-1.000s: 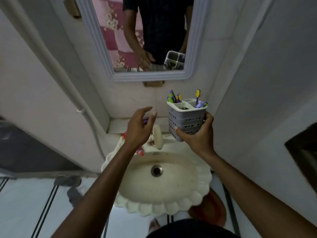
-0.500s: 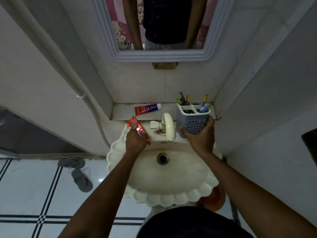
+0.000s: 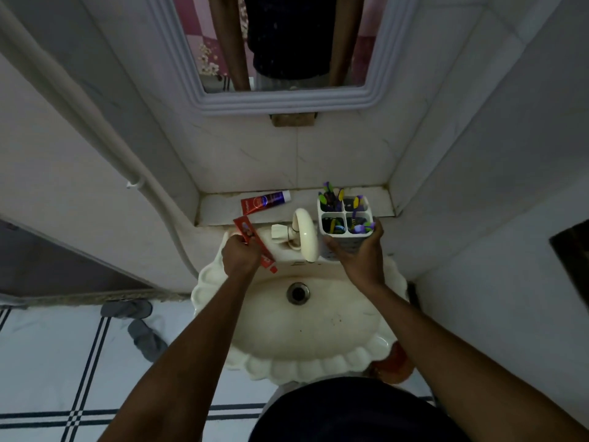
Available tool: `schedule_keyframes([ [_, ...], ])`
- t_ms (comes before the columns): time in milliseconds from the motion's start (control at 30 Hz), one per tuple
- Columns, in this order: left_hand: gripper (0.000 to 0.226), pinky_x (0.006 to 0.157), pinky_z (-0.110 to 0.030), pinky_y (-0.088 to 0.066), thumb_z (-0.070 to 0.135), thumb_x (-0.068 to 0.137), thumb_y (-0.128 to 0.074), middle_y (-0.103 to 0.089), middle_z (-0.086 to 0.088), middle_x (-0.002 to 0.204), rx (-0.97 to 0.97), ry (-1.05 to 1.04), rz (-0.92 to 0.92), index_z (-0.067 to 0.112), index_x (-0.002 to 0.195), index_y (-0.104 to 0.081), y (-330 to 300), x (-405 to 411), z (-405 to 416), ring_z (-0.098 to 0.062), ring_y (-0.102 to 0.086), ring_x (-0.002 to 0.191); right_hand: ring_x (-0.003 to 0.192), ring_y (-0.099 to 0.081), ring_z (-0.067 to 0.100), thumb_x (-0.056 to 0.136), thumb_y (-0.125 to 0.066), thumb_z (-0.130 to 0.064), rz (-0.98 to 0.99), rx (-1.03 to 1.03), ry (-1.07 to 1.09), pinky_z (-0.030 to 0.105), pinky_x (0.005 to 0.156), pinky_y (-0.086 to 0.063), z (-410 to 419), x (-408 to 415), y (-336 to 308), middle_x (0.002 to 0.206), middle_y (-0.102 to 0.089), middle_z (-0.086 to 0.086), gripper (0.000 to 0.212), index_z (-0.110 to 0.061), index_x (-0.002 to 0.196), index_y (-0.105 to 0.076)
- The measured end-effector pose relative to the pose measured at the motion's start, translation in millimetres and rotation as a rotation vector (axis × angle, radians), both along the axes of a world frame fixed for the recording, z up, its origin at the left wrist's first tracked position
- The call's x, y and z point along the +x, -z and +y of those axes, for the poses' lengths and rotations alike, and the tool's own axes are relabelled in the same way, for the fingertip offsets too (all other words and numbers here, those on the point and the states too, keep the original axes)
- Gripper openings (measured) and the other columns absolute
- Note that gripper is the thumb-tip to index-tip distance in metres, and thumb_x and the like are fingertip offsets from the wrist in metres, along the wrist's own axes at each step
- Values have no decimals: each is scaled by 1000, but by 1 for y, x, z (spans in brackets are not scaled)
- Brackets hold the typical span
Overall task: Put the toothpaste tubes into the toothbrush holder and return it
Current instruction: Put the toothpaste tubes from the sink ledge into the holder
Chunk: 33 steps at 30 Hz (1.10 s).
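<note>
My right hand (image 3: 358,256) grips a white perforated toothbrush holder (image 3: 345,215) from its near side, above the sink's back right edge. Its compartments hold several purple, yellow and green toothbrushes. My left hand (image 3: 239,256) is closed around a red toothpaste tube (image 3: 247,231) at the sink's back left rim, the tube sticking out past both sides of my fist. A second tube, red and purple with a white cap (image 3: 265,201), lies flat on the white ledge (image 3: 216,208) behind the sink.
A cream faucet (image 3: 304,232) arches between my hands over the scalloped sink (image 3: 299,355). A framed mirror (image 3: 287,100) hangs above. White walls close in on both sides. Grey slippers (image 3: 137,323) lie on the tiled floor at left.
My left hand dropped from open in the air to the sink rim and closed on the red tube. My right hand lowered the holder toward the ledge. The view tilted down.
</note>
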<state>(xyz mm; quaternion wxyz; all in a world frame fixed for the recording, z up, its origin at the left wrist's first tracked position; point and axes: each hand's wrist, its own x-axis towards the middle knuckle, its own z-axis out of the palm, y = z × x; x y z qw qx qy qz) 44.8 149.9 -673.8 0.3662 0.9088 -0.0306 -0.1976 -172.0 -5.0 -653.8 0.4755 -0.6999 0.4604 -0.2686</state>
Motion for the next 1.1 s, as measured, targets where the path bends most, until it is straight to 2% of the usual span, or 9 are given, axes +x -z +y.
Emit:
schedule_keyframes([
  [133, 29, 81, -30, -48, 32, 109, -59, -78, -6, 109, -168, -57, -227, 7, 117, -71, -38, -10, 5, -21, -71, 94, 128, -71, 15, 65, -93, -76, -26, 64, -31, 30, 98, -65, -3, -4, -6, 148, -66, -2, 127, -17, 160, -34],
  [300, 22, 76, -26, -58, 47, 109, -59, -76, 10, 100, -523, 5, -452, 27, 110, -67, -107, -24, -7, -9, -73, 90, 119, -73, 9, 68, -100, -64, 11, 102, -61, 21, 90, -63, -7, -10, -10, 137, -70, -7, 110, -20, 151, -43],
  [367, 24, 74, -22, -58, 47, 110, -59, -74, 15, 94, -619, 37, -483, 25, 106, -67, -134, -32, -21, -3, -72, 87, 116, -73, 7, 65, -102, -65, 29, 120, -77, 25, 91, -65, -10, -12, -11, 134, -71, -8, 108, -23, 147, -47],
  [467, 30, 73, -20, -60, 40, 110, -62, -77, 8, 97, -704, 117, -449, 12, 108, -71, -159, -44, -49, -4, -76, 87, 110, -74, 6, 59, -101, -71, 53, 138, -90, 35, 94, -67, -13, -16, -13, 129, -74, -10, 103, -29, 137, -51],
  [633, 11, 76, -37, -69, 30, 107, -67, -76, 7, 100, -693, 273, -366, 20, 109, -68, -159, -60, -89, -11, -80, 87, 113, -74, 13, 60, -101, -69, 59, 139, -124, 37, 95, -65, -15, -22, -18, 130, -73, -7, 107, -26, 142, -49],
  [767, 12, 69, -23, -66, 21, 107, -67, -68, 14, 102, -606, 364, -384, 18, 116, -59, -151, -67, -105, 3, -76, 75, 116, -74, 13, 62, -102, -65, 38, 134, -146, 39, 99, -65, -15, -28, -18, 133, -73, -8, 109, -28, 148, -47],
  [867, 19, 71, -23, -67, 20, 108, -64, -70, 5, 112, -557, 426, -362, 12, 124, -59, -149, -70, -116, -3, -77, 79, 117, -74, 13, 60, -101, -68, 34, 151, -156, 41, 99, -65, -18, -32, -17, 133, -73, -9, 111, -28, 148, -47],
  [1000, 21, 63, -20, -64, 22, 108, -65, -67, 10, 111, -522, 533, -327, 12, 125, -59, -148, -82, -127, -2, -77, 76, 119, -73, 14, 60, -101, -68, 41, 146, -173, 40, 99, -64, -21, -35, -17, 135, -72, -8, 112, -25, 149, -48],
  [1100, 23, 64, -26, -66, 26, 108, -65, -69, 4, 116, -499, 594, -307, 12, 126, -59, -144, -89, -133, -9, -79, 84, 118, -72, 14, 62, -102, -63, 39, 154, -179, 39, 99, -64, -22, -36, -16, 133, -71, -8, 108, -23, 147, -50],
])
